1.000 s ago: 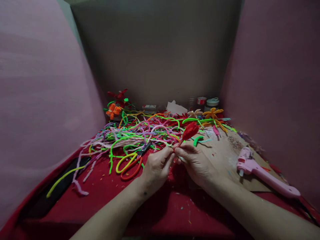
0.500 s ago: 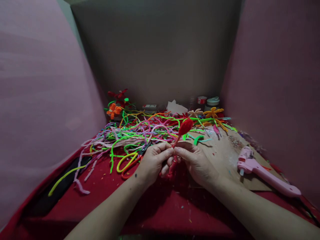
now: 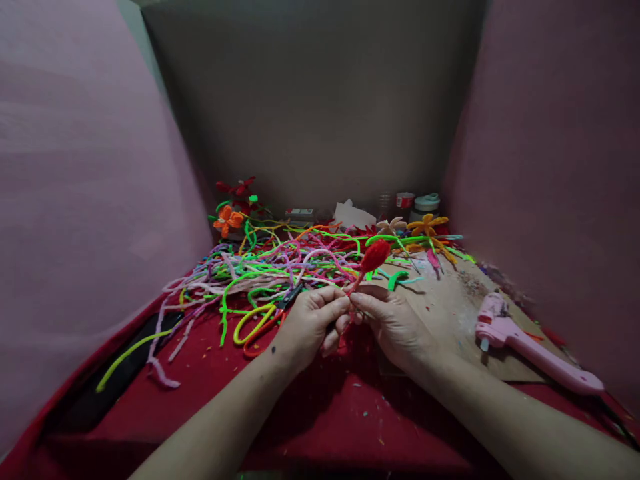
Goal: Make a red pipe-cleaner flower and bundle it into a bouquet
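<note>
My left hand [image 3: 311,323] and my right hand [image 3: 395,323] meet at the middle of the red cloth, fingertips pinched together on the stem of a red pipe-cleaner piece. Its fuzzy red coiled head [image 3: 375,255] sticks up and away from my fingers. A red length of the same stem hangs down between my hands. Just left of my left hand lie scissors [image 3: 265,325] with orange and yellow handles.
A tangled heap of coloured pipe cleaners [image 3: 270,267] covers the back of the table. Finished flowers stand at the back left [image 3: 229,219] and back right [image 3: 425,227]. A pink glue gun [image 3: 530,350] lies on cardboard [image 3: 450,313] at the right. Small jars [image 3: 425,202] stand against the back wall.
My hands have moved slightly left and closer together. The red head swung a little left and then settled, and my left fingers curled further round the stem.
</note>
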### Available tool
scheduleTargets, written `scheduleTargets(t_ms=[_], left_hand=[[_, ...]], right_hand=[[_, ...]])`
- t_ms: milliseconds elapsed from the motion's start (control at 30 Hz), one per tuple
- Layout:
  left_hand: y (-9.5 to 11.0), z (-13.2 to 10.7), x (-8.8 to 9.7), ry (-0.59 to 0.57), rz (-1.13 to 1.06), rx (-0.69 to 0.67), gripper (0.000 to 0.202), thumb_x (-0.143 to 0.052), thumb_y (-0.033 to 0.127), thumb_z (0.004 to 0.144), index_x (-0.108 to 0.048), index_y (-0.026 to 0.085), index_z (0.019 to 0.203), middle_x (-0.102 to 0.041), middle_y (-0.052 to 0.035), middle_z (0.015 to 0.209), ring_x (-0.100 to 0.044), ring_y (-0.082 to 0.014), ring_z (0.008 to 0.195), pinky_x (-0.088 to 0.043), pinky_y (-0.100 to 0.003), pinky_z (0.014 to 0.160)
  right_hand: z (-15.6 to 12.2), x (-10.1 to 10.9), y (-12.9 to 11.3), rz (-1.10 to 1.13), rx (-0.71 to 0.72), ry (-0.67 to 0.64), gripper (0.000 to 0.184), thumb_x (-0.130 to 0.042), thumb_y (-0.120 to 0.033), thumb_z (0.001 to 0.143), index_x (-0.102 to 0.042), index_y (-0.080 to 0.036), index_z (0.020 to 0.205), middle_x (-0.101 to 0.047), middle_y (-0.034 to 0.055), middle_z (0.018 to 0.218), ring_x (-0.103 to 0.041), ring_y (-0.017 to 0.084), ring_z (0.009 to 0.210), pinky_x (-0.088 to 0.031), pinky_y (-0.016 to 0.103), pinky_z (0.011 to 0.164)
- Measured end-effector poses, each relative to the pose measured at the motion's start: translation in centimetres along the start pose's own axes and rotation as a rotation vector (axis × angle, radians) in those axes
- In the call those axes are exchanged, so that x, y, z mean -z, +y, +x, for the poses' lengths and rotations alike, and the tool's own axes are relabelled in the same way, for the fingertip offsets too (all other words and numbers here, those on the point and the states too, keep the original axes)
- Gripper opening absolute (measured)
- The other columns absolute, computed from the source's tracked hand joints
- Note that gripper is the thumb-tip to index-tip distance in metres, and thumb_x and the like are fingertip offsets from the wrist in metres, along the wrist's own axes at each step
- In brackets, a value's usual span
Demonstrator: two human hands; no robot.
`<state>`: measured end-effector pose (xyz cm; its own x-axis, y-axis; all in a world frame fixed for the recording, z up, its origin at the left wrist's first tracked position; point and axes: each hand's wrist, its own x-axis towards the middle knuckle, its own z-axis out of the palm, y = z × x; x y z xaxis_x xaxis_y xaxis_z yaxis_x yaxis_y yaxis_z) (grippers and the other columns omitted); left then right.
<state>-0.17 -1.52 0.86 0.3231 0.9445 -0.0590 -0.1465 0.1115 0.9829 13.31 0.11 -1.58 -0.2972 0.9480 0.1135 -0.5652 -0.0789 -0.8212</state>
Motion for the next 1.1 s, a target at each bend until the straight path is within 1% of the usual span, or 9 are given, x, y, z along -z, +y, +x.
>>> scheduleTargets(t_ms=[167, 233, 367, 467, 600, 667, 800, 967, 1100], left_hand=[[0.2, -0.2, -0.6, 0.091, 0.214, -0.037, 0.023, -0.051, 0.034, 0.081, -0.051, 0.015, 0.068, -0.046, 0.0072, 0.047, -0.032, -0.002, 0.027, -0.022, -0.015, 0.029], [0.2, -0.3, -0.9, 0.136, 0.342, -0.09, 0.023, -0.05, 0.034, 0.081, -0.051, 0.016, 0.067, -0.044, 0.0076, 0.047, -0.033, -0.003, 0.03, -0.024, -0.016, 0.031], [-0.6, -0.2, -0.8, 0.247, 0.73, -0.362, 0.013, -0.052, 0.026, 0.081, -0.056, 0.016, 0.075, -0.057, 0.0027, 0.06, -0.05, -0.0074, 0.05, -0.039, -0.018, 0.05], [-1.5, -0.1, -0.3, 0.294, 0.989, -0.524, 0.011, -0.049, 0.021, 0.084, -0.057, 0.015, 0.085, -0.065, -0.0024, 0.074, -0.058, -0.0109, 0.063, -0.042, -0.021, 0.061], [-2.2, 0.0, 0.2, 0.275, 1.174, -0.695, 0.013, -0.044, 0.017, 0.087, -0.056, 0.014, 0.086, -0.063, -0.0033, 0.072, -0.059, -0.0109, 0.061, -0.041, -0.02, 0.059], [-2.3, 0.0, 0.3, 0.262, 1.224, -0.741, 0.014, -0.042, 0.015, 0.087, -0.055, 0.014, 0.083, -0.06, -0.0022, 0.069, -0.056, -0.0101, 0.057, -0.039, -0.019, 0.056], [-1.8, 0.1, 0.4, 0.247, 1.141, -0.697, 0.016, -0.042, 0.015, 0.087, -0.055, 0.016, 0.079, -0.057, 0.0005, 0.065, -0.052, -0.0085, 0.055, -0.038, -0.018, 0.056], [-0.9, -0.1, 0.1, 0.288, 0.876, -0.502, 0.015, -0.047, 0.02, 0.085, -0.057, 0.017, 0.074, -0.054, 0.0034, 0.061, -0.047, -0.0068, 0.054, -0.036, -0.017, 0.054], [-0.5, -0.2, -0.2, 0.246, 0.584, -0.34, 0.017, -0.049, 0.027, 0.083, -0.055, 0.017, 0.071, -0.046, 0.0063, 0.054, -0.038, -0.0047, 0.044, -0.032, -0.016, 0.045]], right_hand=[[0.1, 0.3, 0.4, 0.001, -0.003, 0.052, 0.01, -0.072, -0.022, 0.064, -0.065, -0.016, 0.068, -0.059, -0.0015, 0.063, -0.049, 0.011, 0.056, -0.038, 0.025, 0.056], [0.1, 0.4, 0.5, 0.01, -0.006, 0.075, 0.011, -0.072, -0.022, 0.064, -0.066, -0.016, 0.071, -0.06, -0.0016, 0.064, -0.048, 0.01, 0.056, -0.038, 0.024, 0.054], [0.0, 0.2, 0.4, 0.044, -0.011, 0.083, 0.01, -0.071, -0.021, 0.065, -0.066, -0.015, 0.071, -0.062, -0.0009, 0.064, -0.05, 0.01, 0.056, -0.039, 0.023, 0.054], [0.0, 0.1, 0.4, 0.044, -0.013, 0.093, 0.007, -0.07, -0.019, 0.065, -0.065, -0.015, 0.068, -0.061, -0.0011, 0.061, -0.049, 0.009, 0.054, -0.037, 0.022, 0.052], [0.0, 0.3, 0.5, 0.004, -0.016, 0.088, 0.006, -0.068, -0.018, 0.066, -0.064, -0.014, 0.065, -0.056, -0.0024, 0.056, -0.044, 0.008, 0.05, -0.034, 0.022, 0.049], [0.0, 0.4, 0.5, -0.025, -0.009, 0.084, 0.006, -0.068, -0.018, 0.066, -0.063, -0.014, 0.063, -0.054, -0.003, 0.054, -0.041, 0.008, 0.049, -0.032, 0.022, 0.048], [-0.1, 0.5, 0.6, -0.021, -0.003, 0.052, 0.007, -0.068, -0.021, 0.069, -0.064, -0.015, 0.068, -0.054, -0.0026, 0.058, -0.043, 0.009, 0.052, -0.034, 0.023, 0.051], [-0.2, 0.3, 0.6, -0.015, -0.037, -0.008, 0.011, -0.069, -0.026, 0.069, -0.066, -0.017, 0.076, -0.061, -0.001, 0.068, -0.049, 0.011, 0.059, -0.04, 0.025, 0.058], [-0.2, 0.0, 0.2, -0.003, -0.018, 0.036, 0.012, -0.072, -0.021, 0.063, -0.067, -0.019, 0.074, -0.063, -0.0023, 0.07, -0.053, 0.013, 0.066, -0.042, 0.027, 0.067]])
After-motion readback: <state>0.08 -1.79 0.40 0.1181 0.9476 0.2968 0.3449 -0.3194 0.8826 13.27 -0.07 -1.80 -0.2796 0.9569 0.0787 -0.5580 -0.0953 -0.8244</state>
